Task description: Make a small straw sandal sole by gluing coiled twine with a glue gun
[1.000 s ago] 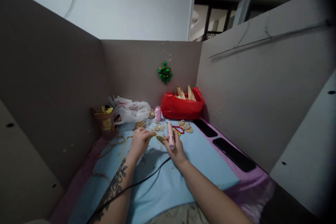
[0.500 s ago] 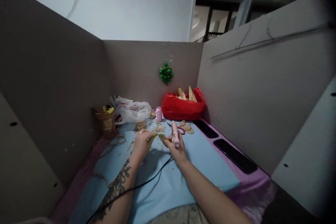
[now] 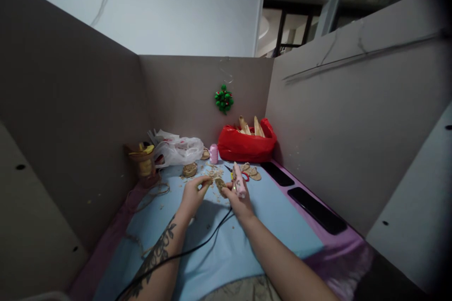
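Blue sheet (image 3: 282,225), grey panels (image 3: 183,89) three sides; glue gun (image 3: 239,181) in right grip (image 3: 241,201).

A blue sheet (image 3: 282,235) lies over a purple cloth (image 3: 339,258). On it are scissors (image 3: 245,177), scraps (image 3: 213,170), a red bag (image 3: 245,146) and a white bag (image 3: 181,151). Two phones (image 3: 318,210) lie along the right edge.
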A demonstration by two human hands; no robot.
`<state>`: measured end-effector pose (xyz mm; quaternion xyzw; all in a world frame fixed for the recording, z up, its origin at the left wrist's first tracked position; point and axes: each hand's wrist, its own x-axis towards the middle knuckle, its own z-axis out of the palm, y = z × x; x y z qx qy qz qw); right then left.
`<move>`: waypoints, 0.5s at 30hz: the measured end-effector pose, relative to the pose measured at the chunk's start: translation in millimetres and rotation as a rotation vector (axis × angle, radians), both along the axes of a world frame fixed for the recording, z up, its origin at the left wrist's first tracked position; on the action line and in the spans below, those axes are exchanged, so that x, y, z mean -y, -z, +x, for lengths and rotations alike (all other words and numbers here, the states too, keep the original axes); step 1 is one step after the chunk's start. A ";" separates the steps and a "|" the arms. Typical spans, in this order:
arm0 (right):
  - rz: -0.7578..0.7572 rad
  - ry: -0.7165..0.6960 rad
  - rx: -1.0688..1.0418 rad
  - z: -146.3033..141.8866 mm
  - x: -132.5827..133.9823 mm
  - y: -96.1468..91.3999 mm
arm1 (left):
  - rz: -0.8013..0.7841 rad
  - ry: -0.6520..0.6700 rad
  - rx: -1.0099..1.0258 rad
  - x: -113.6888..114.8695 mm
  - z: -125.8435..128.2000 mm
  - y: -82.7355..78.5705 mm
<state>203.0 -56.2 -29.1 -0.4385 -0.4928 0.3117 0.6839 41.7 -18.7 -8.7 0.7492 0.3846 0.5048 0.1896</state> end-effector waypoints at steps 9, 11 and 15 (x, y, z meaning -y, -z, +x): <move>-0.012 -0.125 -0.130 -0.9 -1.5 0.6 | -0.228 0.076 0.228 -0.1 9.3 1.8; -0.008 -0.118 -0.138 -1.1 -2.1 1.4 | -0.218 0.072 0.233 -0.9 10.3 3.1; -0.011 -0.097 -0.172 -1.7 -3.9 4.5 | -0.182 0.060 0.209 -2.4 11.0 6.9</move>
